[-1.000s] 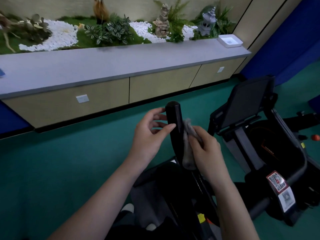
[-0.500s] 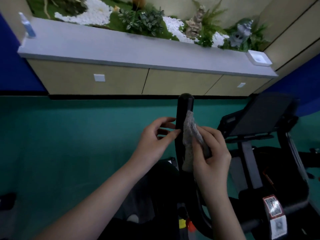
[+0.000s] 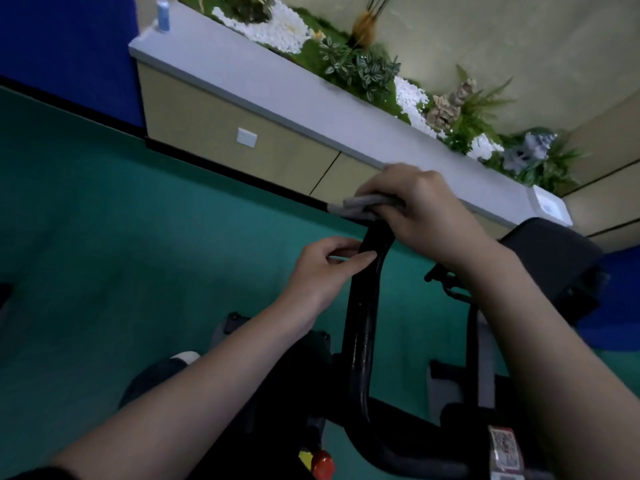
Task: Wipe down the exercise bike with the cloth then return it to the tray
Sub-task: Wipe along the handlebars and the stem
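Gripping cloth [image 3: 356, 206] atop handlebar [image 3: 363, 306] end — right hand [image 3: 422, 209] | left hand [image 3: 322, 271] pinches handlebar below | floor [image 3: 138, 237] open left

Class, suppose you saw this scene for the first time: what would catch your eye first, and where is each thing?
Centre frame, the right hand holds a grey cloth over the top of the bike's black handlebar, while the left hand pinches the bar just below. Behind, white pebbles and green plants line the grey counter, with a white tray at its far right end.
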Motion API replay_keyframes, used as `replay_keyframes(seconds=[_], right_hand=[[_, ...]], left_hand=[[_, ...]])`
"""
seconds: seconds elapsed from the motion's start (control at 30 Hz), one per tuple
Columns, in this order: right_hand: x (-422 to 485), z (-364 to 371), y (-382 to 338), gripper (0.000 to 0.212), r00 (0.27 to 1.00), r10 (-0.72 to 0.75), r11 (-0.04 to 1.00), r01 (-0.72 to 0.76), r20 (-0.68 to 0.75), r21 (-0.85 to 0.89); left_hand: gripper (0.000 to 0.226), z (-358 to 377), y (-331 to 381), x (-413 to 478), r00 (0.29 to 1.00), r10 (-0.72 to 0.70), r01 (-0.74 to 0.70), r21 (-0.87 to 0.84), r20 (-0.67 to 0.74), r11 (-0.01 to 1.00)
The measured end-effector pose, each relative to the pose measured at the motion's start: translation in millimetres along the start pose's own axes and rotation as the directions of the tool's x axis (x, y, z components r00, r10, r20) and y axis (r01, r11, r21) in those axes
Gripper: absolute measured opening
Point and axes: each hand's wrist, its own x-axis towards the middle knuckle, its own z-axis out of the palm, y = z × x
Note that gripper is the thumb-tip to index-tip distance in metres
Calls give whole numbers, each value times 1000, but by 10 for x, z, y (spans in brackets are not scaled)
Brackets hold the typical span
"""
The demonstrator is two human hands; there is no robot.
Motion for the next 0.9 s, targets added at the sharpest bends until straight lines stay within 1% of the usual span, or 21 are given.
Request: replay_keyframes(seconds=[0.07,0.1,0.17,0.23,0.27,0.33,0.4,0.5,0.6,0.63,0.67,0.73,0.77,0.8,0.83,0.9], right_hand=[[12,34,-17,20,992,-58,998,59,112,-8],[36,23,-16,19,989,-77,997,79,125,-9],[128,-37,-11,17,991,-107,994,109,85,-28],[222,-79,-1,16,987,-145,983,151,62,-101],[257,-84,5,18,983,-165,973,175,75,-151],[252,-48,3,28,969,-184,941,223,166,-253],[184,7,-6,25,956,-199,918,259,214,-302],[70,67,-55,10,944,-200,915,275,261,-294],[-56,178,-137,18,934,-205,935,275,293,-225],[-95,208,-164,18,941,-205,948,259,271,-183],[-124,221,-177,19,955,-200,962,234,219,-142],[-152,220,-155,20,986,-162,981,165,35,-101],[-163,215,-143,21,990,-135,986,129,-49,-110],[-184,216,-144,22,988,-117,987,104,-101,-122],[-225,237,-157,23,986,-115,986,98,-123,-134],[-340,308,-200,26,988,-112,988,100,-103,-114]], left_hand=[[12,6,-29,7,1000,-3,3,-15,-4,1000],[12,5,-45,4,1000,-4,4,-26,0,1000],[11,2,-74,-6,1000,-11,11,-53,9,999],[11,-5,-91,-16,1000,-16,17,-75,12,997],[12,-10,-97,-19,1000,-18,19,-78,14,997],[14,-19,-98,-35,999,-25,26,-78,25,997],[17,-27,-100,-53,999,-28,31,-80,42,996],[24,-27,-99,-99,998,-44,46,-64,35,997],[28,-28,-121,-148,999,-50,51,-70,12,996],[29,-35,-134,-166,999,-52,52,-67,11,996],[29,-43,-145,-186,998,-56,56,-65,15,996],[28,-65,-149,-221,998,-54,56,-64,33,996],[27,-71,-142,-234,998,-48,51,-58,43,997],[26,-73,-129,-244,998,-42,45,-43,50,998],[26,-75,-113,-249,998,-38,39,-21,54,999],[24,-80,-80,-243,998,-34,32,31,54,999]])
